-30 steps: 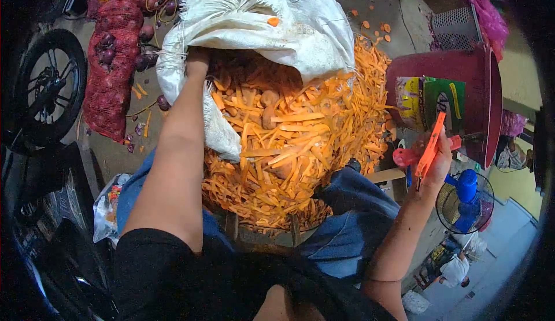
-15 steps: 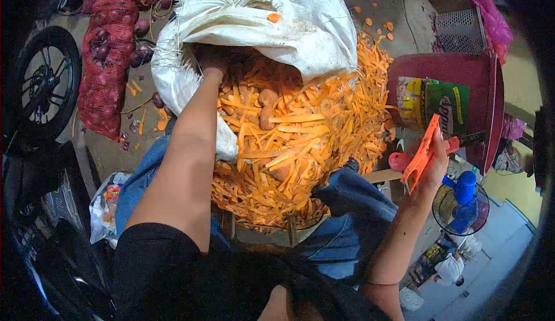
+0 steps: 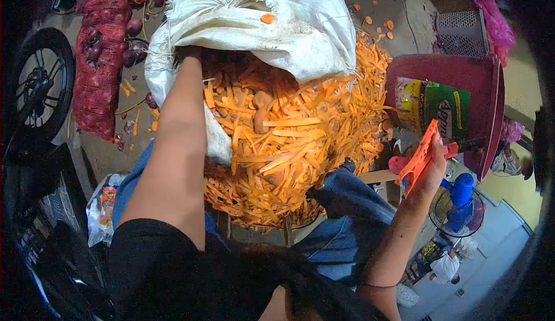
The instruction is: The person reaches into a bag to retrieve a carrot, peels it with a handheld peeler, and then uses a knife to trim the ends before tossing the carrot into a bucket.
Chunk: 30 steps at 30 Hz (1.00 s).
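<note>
A white woven sack (image 3: 312, 32) lies open over a heap of orange peel strips (image 3: 289, 147). My left arm reaches up into the sack's mouth; the left hand is hidden inside, with only the wrist at the dark opening. A brown root (image 3: 262, 119) lies among the strips. At the right, my right hand (image 3: 430, 168) is closed round an orange peeler (image 3: 418, 158), held up beside the maroon tub. One round orange slice (image 3: 266, 18) rests on the sack.
Red net bags of onions (image 3: 101, 72) and a motorcycle wheel (image 3: 43, 84) are at the left. A maroon tub (image 3: 445, 72), a grey basket (image 3: 461, 32) and a blue object (image 3: 462, 190) stand right. Farther off, a person (image 3: 445, 268) is at lower right.
My left arm has moved slightly left and deeper under the sack. The view has shifted a little. My right hand still holds the peeler.
</note>
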Each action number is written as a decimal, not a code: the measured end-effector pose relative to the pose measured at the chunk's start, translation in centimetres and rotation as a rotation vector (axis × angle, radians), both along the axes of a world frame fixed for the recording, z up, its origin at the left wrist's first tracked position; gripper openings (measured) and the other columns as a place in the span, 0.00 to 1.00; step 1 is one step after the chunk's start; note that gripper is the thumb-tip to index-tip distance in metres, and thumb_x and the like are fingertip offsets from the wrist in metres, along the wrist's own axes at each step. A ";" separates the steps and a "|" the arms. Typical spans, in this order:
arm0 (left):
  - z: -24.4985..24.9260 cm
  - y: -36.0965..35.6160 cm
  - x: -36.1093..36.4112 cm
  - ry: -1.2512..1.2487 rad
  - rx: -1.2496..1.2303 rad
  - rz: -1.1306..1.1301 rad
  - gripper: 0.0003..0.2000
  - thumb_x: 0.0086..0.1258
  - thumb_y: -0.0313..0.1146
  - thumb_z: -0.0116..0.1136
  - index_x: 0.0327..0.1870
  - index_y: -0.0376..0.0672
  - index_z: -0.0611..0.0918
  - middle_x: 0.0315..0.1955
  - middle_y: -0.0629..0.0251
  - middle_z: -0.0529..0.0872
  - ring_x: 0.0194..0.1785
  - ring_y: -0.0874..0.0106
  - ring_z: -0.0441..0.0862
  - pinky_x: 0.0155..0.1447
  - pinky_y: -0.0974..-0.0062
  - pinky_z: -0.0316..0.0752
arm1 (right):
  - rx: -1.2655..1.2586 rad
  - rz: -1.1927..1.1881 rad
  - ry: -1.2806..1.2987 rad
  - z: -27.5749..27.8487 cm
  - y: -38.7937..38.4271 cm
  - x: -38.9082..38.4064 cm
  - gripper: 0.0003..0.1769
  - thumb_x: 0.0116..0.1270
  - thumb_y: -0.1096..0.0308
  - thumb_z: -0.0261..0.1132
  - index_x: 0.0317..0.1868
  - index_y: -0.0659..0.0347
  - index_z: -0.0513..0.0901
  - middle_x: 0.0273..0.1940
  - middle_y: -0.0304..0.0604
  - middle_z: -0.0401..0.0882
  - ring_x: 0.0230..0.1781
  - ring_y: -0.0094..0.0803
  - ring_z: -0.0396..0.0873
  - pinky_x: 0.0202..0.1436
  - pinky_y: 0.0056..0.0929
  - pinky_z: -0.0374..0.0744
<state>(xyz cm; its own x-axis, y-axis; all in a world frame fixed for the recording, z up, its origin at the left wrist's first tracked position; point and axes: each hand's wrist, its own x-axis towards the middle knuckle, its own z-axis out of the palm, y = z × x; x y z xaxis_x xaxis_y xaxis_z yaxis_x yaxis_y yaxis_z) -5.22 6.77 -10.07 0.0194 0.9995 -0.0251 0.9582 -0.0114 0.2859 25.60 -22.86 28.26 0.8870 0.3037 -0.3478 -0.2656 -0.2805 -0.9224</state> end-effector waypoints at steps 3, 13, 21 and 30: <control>0.1 0.6 -0.1 -0.018 -0.014 0.008 0.25 0.58 0.45 0.39 0.55 0.42 0.61 0.55 0.53 0.59 0.59 0.62 0.55 0.60 0.68 0.50 | 0.027 0.053 0.046 -0.2 -0.1 0.2 0.11 0.55 0.62 0.56 0.35 0.58 0.71 0.22 0.32 0.70 0.19 0.20 0.69 0.21 0.17 0.68; -0.3 0.6 -0.9 -0.004 -0.087 0.063 0.24 0.57 0.44 0.40 0.54 0.42 0.62 0.54 0.52 0.61 0.57 0.61 0.58 0.58 0.68 0.53 | -0.006 0.100 -0.038 -1.7 -0.1 1.6 0.13 0.55 0.60 0.55 0.36 0.59 0.70 0.21 0.35 0.68 0.17 0.24 0.69 0.16 0.24 0.71; -0.6 1.3 -1.9 -0.036 -0.097 0.079 0.24 0.57 0.43 0.41 0.54 0.41 0.63 0.53 0.52 0.62 0.56 0.61 0.60 0.57 0.68 0.56 | 0.053 0.075 0.036 -2.0 -0.3 1.6 0.09 0.56 0.66 0.55 0.37 0.61 0.71 0.29 0.35 0.72 0.28 0.21 0.72 0.31 0.18 0.71; 2.3 0.8 -1.6 -0.178 -0.031 0.028 0.23 0.56 0.42 0.43 0.53 0.41 0.64 0.52 0.51 0.64 0.55 0.60 0.62 0.55 0.69 0.59 | 0.120 0.171 0.106 -1.1 -0.6 0.1 0.08 0.58 0.66 0.54 0.35 0.60 0.70 0.28 0.34 0.72 0.26 0.20 0.71 0.30 0.18 0.70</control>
<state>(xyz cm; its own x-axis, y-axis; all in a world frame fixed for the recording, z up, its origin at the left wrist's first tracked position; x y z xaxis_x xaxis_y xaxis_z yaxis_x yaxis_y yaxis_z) -6.77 7.62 -7.76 -0.0015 0.9985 -0.0547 0.8921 0.0261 0.4510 25.66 -23.48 27.21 0.7794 0.4914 -0.3888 -0.3208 -0.2202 -0.9212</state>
